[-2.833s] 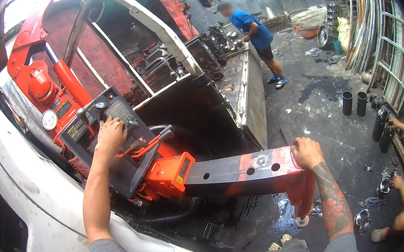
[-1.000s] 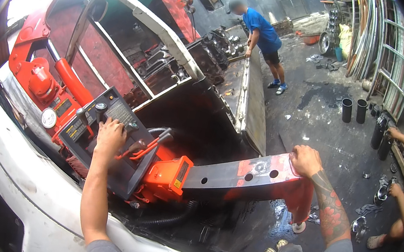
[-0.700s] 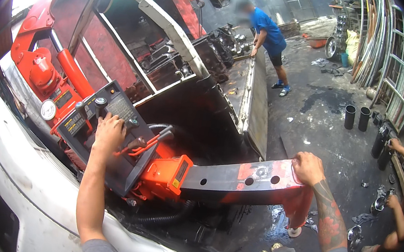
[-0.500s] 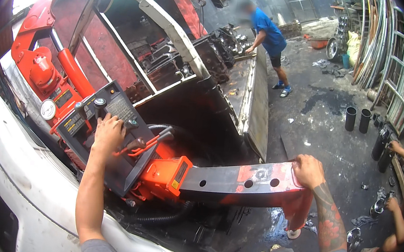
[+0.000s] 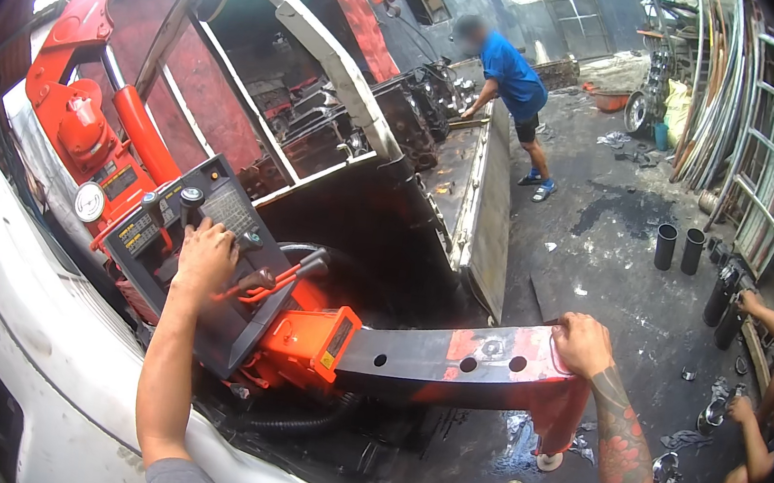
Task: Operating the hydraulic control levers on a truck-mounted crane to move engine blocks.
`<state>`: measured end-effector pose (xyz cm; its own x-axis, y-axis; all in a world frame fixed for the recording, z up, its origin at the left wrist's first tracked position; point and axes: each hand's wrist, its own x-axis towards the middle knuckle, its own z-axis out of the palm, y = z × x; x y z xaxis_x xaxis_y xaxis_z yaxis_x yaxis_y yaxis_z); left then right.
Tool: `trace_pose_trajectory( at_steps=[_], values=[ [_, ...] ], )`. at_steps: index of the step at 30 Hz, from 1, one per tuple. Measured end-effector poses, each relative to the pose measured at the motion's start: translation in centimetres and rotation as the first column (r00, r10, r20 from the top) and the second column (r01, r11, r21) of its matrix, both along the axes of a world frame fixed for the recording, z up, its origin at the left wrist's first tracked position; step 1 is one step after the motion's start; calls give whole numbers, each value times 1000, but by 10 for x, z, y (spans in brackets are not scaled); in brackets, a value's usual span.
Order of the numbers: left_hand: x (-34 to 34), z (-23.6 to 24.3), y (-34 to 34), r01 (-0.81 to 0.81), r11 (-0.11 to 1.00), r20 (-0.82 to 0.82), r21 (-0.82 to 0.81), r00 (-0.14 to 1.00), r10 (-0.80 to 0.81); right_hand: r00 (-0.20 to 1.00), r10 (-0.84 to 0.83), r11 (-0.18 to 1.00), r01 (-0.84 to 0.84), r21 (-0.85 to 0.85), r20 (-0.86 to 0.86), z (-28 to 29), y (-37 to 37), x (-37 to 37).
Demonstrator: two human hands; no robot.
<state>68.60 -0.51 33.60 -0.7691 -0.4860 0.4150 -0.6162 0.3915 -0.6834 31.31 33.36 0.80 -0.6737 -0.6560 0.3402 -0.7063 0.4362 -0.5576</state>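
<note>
My left hand is closed around a lever on the black control panel of an orange-red truck crane. The hand covers most of that lever. A black-knobbed lever rises just beyond my fingers, and orange lever handles stick out to their right. My right hand grips the outer end of the outrigger beam, with fingers curled over its edge. Round holes run along the beam's grey top. Its end and the leg under it are red, with a pale foot at the bottom.
On the left is a white truck cab. The crane's red boom rises behind the panel. A person in blue stands by the truck bed's lowered side. Another person's hands work among metal parts at right, near black cylinders.
The whole view has shifted slightly. Both my hands keep their places on the lever and the beam end. The person in blue leans a little differently over the truck bed.
</note>
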Motion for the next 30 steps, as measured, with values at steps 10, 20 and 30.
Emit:
trace_pose_trajectory(
  at_steps=[10,20,30],
  values=[
    [0,0,-1,48,999,-8,-7,999,-48,999,-3,1000,3,12,32,5,1,2],
    [2,-2,-4,75,997,-26,-18,997,-76,999,-8,996,4,-94,-45,-5,2,0],
    [4,-3,-8,4,1000,-4,-4,1000,-4,999,-29,998,27,-61,-34,1,3,2]
  ],
)
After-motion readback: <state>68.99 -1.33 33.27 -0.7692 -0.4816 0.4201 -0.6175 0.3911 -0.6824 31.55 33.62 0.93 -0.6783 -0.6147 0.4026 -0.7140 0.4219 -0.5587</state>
